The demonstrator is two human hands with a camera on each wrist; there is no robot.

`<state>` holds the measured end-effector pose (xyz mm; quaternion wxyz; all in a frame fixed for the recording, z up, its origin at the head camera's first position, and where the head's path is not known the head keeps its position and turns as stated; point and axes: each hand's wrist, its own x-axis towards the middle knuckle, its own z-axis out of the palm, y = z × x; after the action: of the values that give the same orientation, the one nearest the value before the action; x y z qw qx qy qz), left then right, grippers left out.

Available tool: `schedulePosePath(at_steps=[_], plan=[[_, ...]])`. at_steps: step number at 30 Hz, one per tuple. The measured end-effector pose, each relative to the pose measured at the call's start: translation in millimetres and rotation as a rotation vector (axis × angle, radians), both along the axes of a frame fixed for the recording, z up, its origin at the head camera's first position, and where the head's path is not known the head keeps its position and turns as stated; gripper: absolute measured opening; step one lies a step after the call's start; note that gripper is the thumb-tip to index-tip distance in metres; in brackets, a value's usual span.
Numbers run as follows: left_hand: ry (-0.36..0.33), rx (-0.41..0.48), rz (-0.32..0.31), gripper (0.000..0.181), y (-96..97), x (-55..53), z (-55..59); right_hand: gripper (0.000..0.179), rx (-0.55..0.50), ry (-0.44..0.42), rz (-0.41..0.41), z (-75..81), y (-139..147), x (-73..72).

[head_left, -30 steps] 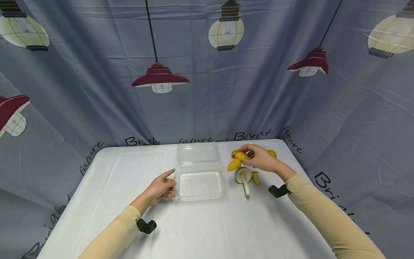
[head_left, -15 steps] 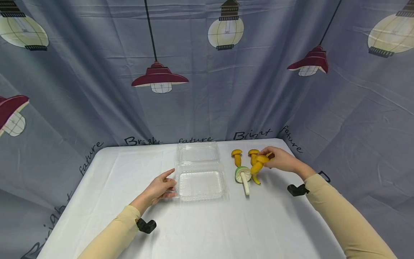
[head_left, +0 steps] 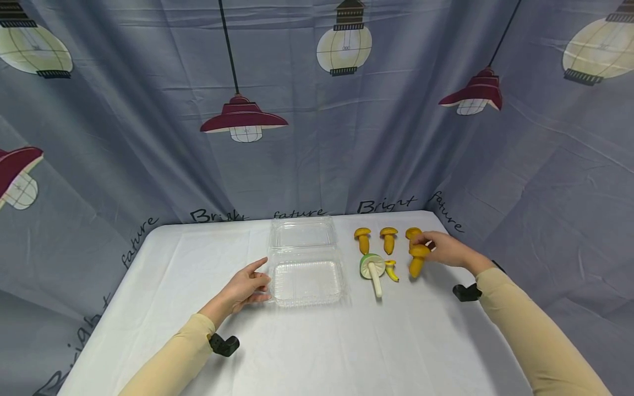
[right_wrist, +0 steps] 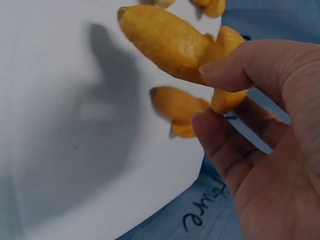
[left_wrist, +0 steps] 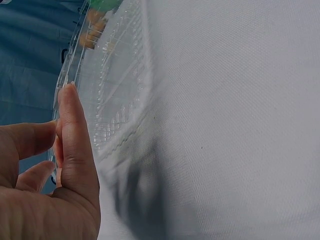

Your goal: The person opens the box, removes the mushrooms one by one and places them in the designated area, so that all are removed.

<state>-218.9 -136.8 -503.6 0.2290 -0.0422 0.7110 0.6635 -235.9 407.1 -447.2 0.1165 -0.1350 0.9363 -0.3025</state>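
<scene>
A yellow toy mushroom (head_left: 416, 264) is pinched between the thumb and fingers of my right hand (head_left: 446, 251), which grip its cap while the stem points free. In the right wrist view the same mushroom (right_wrist: 167, 42) hangs over the tabletop, with another yellow mushroom (right_wrist: 177, 107) lying behind it. My left hand (head_left: 246, 286) is at the left edge of a clear plastic clamshell box (head_left: 307, 303), fingers extended against it. The box lies with its lid (head_left: 304, 235) folded back, away from me.
Two more yellow mushrooms, a left one (head_left: 364, 241) and a middle one (head_left: 388, 241), lie in a row near the back edge. Nearer me are a green-capped mushroom (head_left: 372, 267) with a white stem and a small banana (head_left: 392, 271). A grey-blue curtain (head_left: 317, 165) hangs behind the white table (head_left: 317, 352).
My right hand has carried the yellow mushroom rightward, from above the left of the row to beside the rightmost one. My left hand and the box have stayed in place.
</scene>
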Motion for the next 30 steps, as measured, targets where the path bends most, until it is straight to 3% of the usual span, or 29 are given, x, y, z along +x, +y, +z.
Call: schedulePosePath(at_steps=[12, 23, 30], plan=[[-0.005, -0.002, 0.004, 0.071, 0.9, 0.2, 0.6, 0.041, 0.036, -0.179, -0.072, -16.4, 14, -0.2], [-0.012, -0.005, 0.001, 0.071, 0.9, 0.2, -0.8, 0.043, 0.028, -0.21, -0.075, -28.1, 18, -2.8], [0.002, -0.008, 0.007, 0.07, 1.0, 0.4, -1.0, 0.051, -0.038, -0.232, -0.141, -36.6, 22, -2.6]])
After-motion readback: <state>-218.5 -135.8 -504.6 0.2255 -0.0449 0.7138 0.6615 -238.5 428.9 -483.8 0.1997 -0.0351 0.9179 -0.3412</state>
